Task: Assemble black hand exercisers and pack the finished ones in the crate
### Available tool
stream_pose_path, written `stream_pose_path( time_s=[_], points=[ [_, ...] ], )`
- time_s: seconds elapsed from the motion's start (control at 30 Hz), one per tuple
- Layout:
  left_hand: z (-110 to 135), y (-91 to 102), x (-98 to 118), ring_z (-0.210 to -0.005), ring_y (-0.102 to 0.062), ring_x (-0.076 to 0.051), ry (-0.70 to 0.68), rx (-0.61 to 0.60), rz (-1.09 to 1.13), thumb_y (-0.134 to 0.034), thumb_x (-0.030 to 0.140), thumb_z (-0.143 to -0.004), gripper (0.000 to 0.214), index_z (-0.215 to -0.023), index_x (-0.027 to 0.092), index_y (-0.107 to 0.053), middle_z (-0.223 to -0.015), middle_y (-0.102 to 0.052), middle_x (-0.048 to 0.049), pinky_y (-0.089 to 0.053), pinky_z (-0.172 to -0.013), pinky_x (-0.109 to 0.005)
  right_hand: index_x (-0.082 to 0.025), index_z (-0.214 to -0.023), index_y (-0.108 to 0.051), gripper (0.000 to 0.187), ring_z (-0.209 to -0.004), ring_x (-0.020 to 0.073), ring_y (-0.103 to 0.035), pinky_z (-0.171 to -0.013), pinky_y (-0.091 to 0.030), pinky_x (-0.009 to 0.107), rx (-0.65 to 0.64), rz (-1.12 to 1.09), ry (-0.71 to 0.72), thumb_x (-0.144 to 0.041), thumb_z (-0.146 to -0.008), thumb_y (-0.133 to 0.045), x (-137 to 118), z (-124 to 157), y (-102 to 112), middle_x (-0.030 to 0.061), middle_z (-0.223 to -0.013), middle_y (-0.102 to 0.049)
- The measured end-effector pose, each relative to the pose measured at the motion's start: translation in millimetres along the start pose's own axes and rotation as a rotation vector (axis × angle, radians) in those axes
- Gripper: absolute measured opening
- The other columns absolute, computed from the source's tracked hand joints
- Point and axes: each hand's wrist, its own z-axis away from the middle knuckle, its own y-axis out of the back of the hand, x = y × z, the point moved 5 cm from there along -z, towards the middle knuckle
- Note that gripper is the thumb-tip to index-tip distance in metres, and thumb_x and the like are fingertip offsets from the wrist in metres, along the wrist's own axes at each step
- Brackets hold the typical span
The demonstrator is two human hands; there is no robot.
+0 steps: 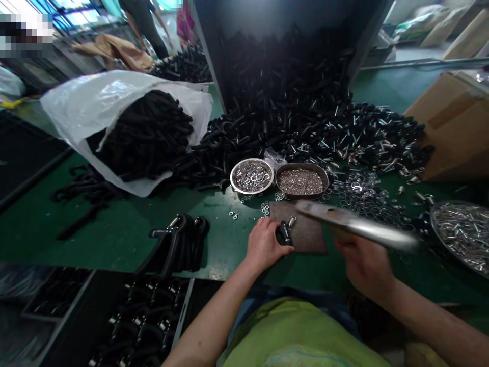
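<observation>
My left hand (pixel 265 242) is closed around a small black curved part (pixel 284 234), pressing it down on a brown flat plate (pixel 313 242). A coiled metal spring (pixel 292 221) sits by the upper end of that part. My right hand (pixel 369 265) grips a hammer (pixel 355 224) whose long metal head is smeared by motion above the plate's right side. Most of its handle is hidden in the fist. Left of my left hand stands a row of black curved handles (pixel 178 244) with springs at their tops.
Behind the plate are a round bowl of washers (pixel 252 177) and an oval tin of tiny metal pieces (pixel 301 182). A basin of metal pins (pixel 464 234) stands right. A white sack (pixel 87 107), a heap of black parts (pixel 290 117) and a cardboard box (pixel 451 127) lie beyond.
</observation>
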Motion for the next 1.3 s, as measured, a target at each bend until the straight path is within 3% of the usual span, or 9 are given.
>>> stream_pose_path(
  time_s=[0.13, 0.3, 0.47, 0.63, 0.77, 0.93, 1.07, 1.17, 1.3],
  points=[
    [-0.2, -0.1, 0.2, -0.097, -0.050, -0.024, 0.002, -0.002, 0.009, -0.079, 0.048, -0.056, 0.057, -0.101, 0.019, -0.059, -0.100, -0.057, -0.0047, -0.045, -0.083, -0.036, -0.022, -0.102, -0.056, 0.027, -0.056, 0.0187, -0.063, -0.049, -0.042, 0.027, -0.293, 0.006, -0.084, -0.029, -0.092, -0.032, 7.3, -10.8, -22.8, 0.0035, -0.074, -0.069],
    [0.1, 0.2, 0.0, -0.098, -0.050, -0.024, 0.005, 0.002, 0.010, -0.078, 0.049, -0.056, 0.058, -0.102, 0.019, -0.059, -0.102, -0.056, -0.0051, -0.044, -0.085, -0.037, -0.018, -0.112, -0.052, 0.033, -0.061, 0.0190, -0.063, -0.053, -0.044, 0.029, 0.090, -0.033, -0.053, -0.028, -0.092, -0.029, -3.8, -10.4, 11.9, 0.0084, -0.077, -0.067],
    [0.3, 0.2, 1.2, -0.098, -0.050, -0.024, 0.027, -0.008, 0.020, -0.079, 0.046, -0.056, 0.053, -0.099, 0.021, -0.059, -0.100, -0.057, -0.0045, -0.044, -0.084, -0.037, -0.022, -0.100, -0.056, 0.028, -0.053, 0.0200, -0.063, -0.045, -0.035, 0.027, -0.384, 0.128, -0.121, -0.033, -0.093, -0.031, 17.5, -2.6, -42.8, 0.0021, -0.065, -0.067],
    [2.3, 1.9, 0.9, -0.096, -0.053, -0.024, 0.038, 0.012, 0.041, -0.079, 0.046, -0.055, 0.055, -0.098, 0.020, -0.057, -0.100, -0.057, -0.0050, -0.044, -0.082, -0.037, -0.023, -0.117, -0.054, 0.034, -0.068, 0.0210, -0.065, -0.051, -0.036, 0.029, -0.147, 0.391, -0.193, -0.037, -0.094, -0.033, 64.7, 7.2, -33.0, 0.0057, -0.092, -0.070],
    [6.1, 9.0, -3.9, -0.092, -0.056, -0.024, 0.203, 0.069, 0.246, -0.077, 0.048, -0.058, 0.057, -0.102, 0.021, -0.052, -0.097, -0.060, -0.0045, -0.044, -0.081, -0.037, -0.014, -0.116, -0.058, 0.038, -0.074, 0.0264, -0.061, -0.057, -0.040, 0.034, -0.073, 0.593, -0.139, -0.035, -0.092, -0.038, 91.7, 15.7, -26.7, 0.0125, -0.085, -0.067],
    [10.6, 5.4, 8.5, -0.080, -0.057, -0.017, 0.425, 0.027, 0.831, -0.068, 0.056, -0.066, 0.054, -0.103, 0.021, -0.049, -0.090, -0.061, -0.0017, -0.044, -0.070, -0.028, -0.016, -0.127, -0.046, 0.041, -0.104, 0.0277, -0.055, -0.083, -0.046, 0.041, 0.066, 0.212, 0.089, -0.033, -0.089, -0.045, 38.3, -2.2, -37.3, 0.0144, -0.112, -0.060],
    [14.4, -5.6, 26.2, -0.077, -0.053, -0.014, 0.481, 0.033, 1.228, -0.039, 0.060, -0.085, 0.043, -0.092, 0.020, -0.053, -0.082, -0.057, -0.0010, -0.041, -0.067, -0.024, -0.017, -0.112, -0.050, 0.028, -0.087, 0.0235, -0.062, -0.073, -0.050, 0.035, 0.133, -0.032, 0.204, -0.032, -0.089, -0.047, -20.6, -19.6, -54.6, 0.0116, -0.094, -0.065],
    [17.1, -7.8, 26.7, -0.070, -0.049, -0.011, 0.513, 0.134, 1.408, -0.046, 0.054, -0.085, 0.034, -0.086, 0.020, -0.050, -0.077, -0.053, 0.0016, -0.040, -0.064, -0.022, -0.019, -0.095, -0.051, 0.020, -0.069, 0.0206, -0.063, -0.062, -0.049, 0.032, 0.135, -0.220, 0.003, -0.037, -0.089, -0.046, -27.5, -31.2, -65.7, 0.0069, -0.077, -0.065],
    [16.4, 5.2, 19.1, -0.077, -0.050, -0.011, 0.429, 0.308, 1.356, -0.060, 0.038, -0.081, 0.023, -0.093, 0.021, -0.050, -0.086, -0.054, 0.0016, -0.041, -0.071, -0.021, -0.022, -0.074, -0.047, 0.038, -0.042, 0.0156, -0.052, -0.040, -0.039, 0.026, -0.117, -0.595, -0.442, -0.051, -0.091, -0.031, -10.8, -36.9, -83.4, -0.0020, -0.049, -0.052]
  ],
)
